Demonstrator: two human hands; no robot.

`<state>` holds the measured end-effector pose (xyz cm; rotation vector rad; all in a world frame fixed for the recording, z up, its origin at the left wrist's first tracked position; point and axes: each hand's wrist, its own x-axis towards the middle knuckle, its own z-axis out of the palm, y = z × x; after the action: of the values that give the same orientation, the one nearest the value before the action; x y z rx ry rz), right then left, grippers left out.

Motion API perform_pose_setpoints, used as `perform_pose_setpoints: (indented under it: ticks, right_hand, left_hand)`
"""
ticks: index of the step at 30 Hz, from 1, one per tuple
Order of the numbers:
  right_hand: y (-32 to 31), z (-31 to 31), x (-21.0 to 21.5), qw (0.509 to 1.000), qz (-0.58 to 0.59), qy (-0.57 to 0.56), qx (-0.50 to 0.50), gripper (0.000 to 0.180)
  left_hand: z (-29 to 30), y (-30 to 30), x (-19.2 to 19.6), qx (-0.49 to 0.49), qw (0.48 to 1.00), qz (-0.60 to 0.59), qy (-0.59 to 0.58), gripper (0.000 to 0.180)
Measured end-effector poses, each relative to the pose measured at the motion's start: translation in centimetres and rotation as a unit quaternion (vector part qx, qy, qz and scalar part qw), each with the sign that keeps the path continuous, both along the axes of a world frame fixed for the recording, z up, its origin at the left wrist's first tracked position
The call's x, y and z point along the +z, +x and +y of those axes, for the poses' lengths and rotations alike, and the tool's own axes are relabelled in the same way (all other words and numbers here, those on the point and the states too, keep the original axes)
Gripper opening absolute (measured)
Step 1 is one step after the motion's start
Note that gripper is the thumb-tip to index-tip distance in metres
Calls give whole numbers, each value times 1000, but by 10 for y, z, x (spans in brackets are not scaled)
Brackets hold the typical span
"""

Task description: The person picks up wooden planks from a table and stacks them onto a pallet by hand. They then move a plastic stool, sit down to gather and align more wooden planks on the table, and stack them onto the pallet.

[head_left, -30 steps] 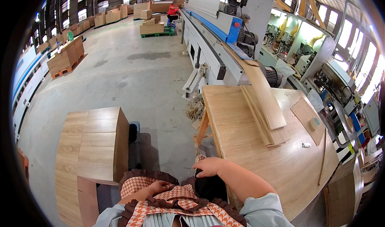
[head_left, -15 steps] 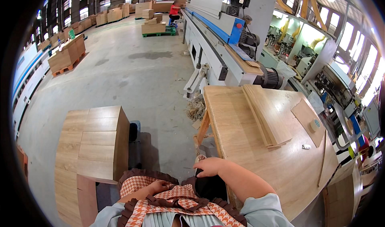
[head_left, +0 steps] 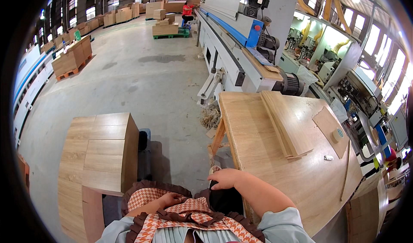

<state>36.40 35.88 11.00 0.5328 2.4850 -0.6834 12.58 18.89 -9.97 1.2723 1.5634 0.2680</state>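
1. Head view: the right hand [head_left: 226, 178] is seen at about five o'clock, fingers curled over a dark, rounded object [head_left: 221, 198] held against the near edge of the light oak-veneer worktable [head_left: 258, 157]; what that object is cannot be told.
2. The left hand [head_left: 170, 198] is pressed low at six o'clock onto the orange-and-white houndstooth apron with brown ruffled trim [head_left: 180, 213]; whether anything is gripped there cannot be told.
3. A stack of long, narrow wooden strips [head_left: 286, 125] lies on the worktable at two o'clock, well apart from both hands.
4. A stack of oak-coloured flat panels [head_left: 101, 150] stands at nine o'clock, beside the person.
5. As a judgement, the dark object is best kept steadied against the table edge, and the apron held flat, so that nothing snags.
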Motion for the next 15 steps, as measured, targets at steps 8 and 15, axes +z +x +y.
perform_pose_setpoints:
  ticks: [8,15]
  right_hand:
    - [0,0,0,1000,3,-3,2,50]
    - [0,0,-2,1000,10,-1,9,50]
  left_hand:
    - [-1,2,11,2,1000,-1,-6,45]
    - [-2,0,-4,21,1000,11,-11,47]
